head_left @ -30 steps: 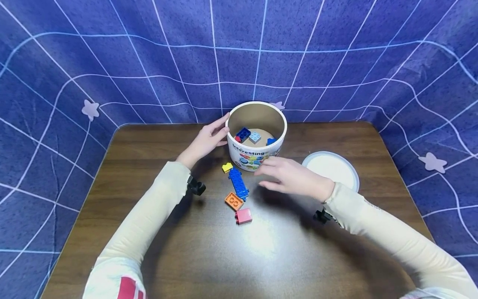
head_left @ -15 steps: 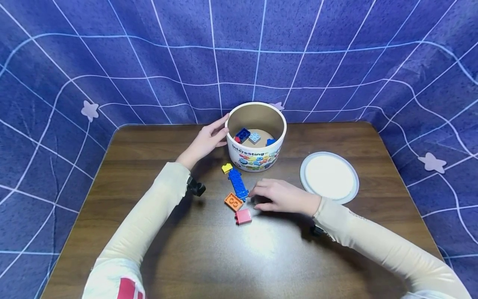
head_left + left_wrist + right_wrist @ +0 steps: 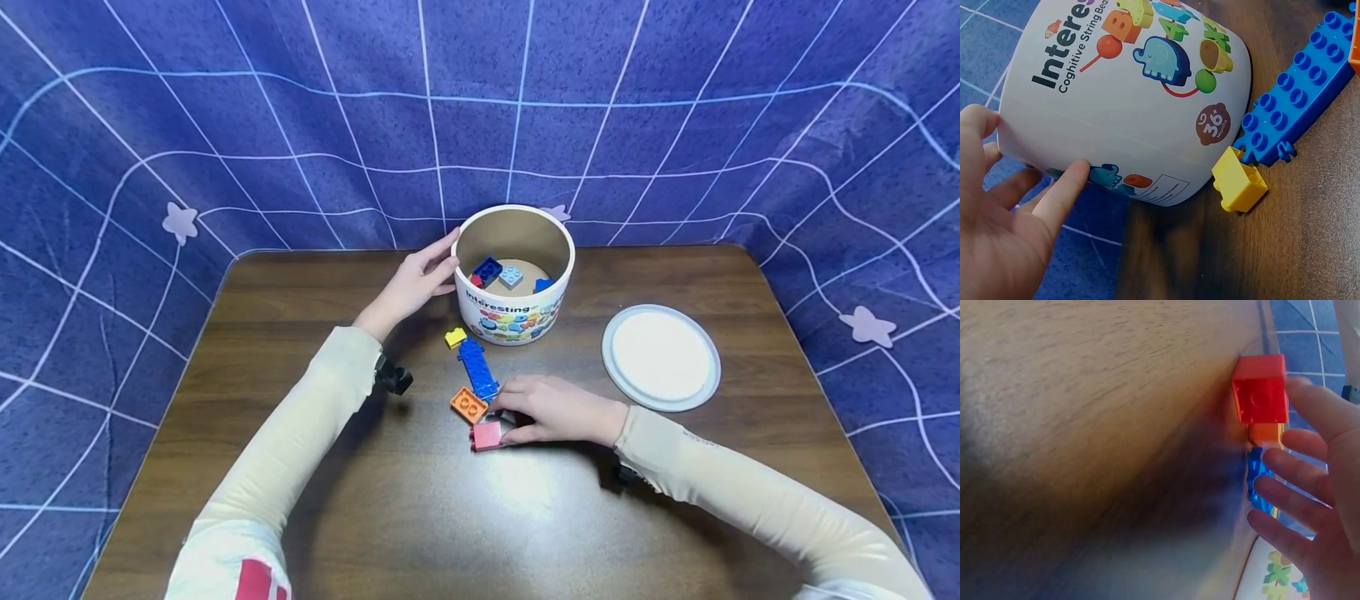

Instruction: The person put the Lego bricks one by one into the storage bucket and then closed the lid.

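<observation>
My left hand [image 3: 415, 283] rests against the left side of a white printed bucket [image 3: 506, 321]. In the left wrist view its thumb and fingertips touch the bucket's wall. My right hand [image 3: 558, 410] is low over the table with its fingers spread. Its thumb is right at the red toy brick [image 3: 487, 435], also seen in the right wrist view as a hollow red brick [image 3: 1261, 387]. The orange brick [image 3: 469, 406] lies just beyond it, and the blue studded base [image 3: 477, 368] reaches toward the bucket. A yellow brick [image 3: 455, 337] sits at that base's far end.
Inside the bucket lie several bricks, including a light blue brick [image 3: 511, 276] and a dark blue brick [image 3: 488, 271]. A round white lid [image 3: 660, 358] lies right of the bucket on the brown table [image 3: 420, 517]. A blue curtain [image 3: 480, 100] hangs behind.
My right hand has moved from in front of the bucket toward me and slightly left, down to the red brick. The left hand and the bucket have stayed nearly still.
</observation>
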{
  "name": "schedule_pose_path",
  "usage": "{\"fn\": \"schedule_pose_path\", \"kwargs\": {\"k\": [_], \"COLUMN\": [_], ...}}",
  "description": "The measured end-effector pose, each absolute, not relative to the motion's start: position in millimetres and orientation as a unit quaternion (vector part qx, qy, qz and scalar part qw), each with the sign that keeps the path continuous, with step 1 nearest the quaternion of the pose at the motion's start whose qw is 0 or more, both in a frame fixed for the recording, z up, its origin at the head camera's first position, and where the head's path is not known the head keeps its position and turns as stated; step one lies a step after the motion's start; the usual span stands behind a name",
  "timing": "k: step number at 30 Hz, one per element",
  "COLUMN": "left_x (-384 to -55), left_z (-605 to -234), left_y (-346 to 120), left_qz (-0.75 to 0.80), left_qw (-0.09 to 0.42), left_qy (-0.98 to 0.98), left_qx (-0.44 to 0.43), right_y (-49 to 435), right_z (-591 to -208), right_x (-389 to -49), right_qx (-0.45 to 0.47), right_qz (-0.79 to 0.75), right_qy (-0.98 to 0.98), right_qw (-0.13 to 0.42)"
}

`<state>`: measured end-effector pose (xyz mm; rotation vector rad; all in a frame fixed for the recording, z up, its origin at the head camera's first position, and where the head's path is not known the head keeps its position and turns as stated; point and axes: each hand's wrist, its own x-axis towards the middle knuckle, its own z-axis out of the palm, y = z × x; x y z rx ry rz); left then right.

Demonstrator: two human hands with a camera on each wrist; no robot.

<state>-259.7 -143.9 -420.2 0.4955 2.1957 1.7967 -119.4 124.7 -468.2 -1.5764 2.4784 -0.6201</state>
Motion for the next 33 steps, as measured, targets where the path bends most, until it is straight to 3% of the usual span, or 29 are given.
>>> {"fn": "schedule_pose_path", "kwargs": {"k": [11, 33], "left_x": [-260, -260], "left_z": [-421, -421], "left_y": [-143, -143], "left_qz": [0.611, 0.623], "left_qw": [0.121, 0.128], "left_qy": [0.761, 0.751], "left_qx": [0.180, 0.175], "right_y": [118, 141], "right_z": [-469, -461], "right_x": [-113, -119], "right_qx": [-0.523, -0.511], "right_qz": [-0.193, -0.198], "right_qy": [0.824, 0.835], "right_qw": [0.102, 0.052]}}
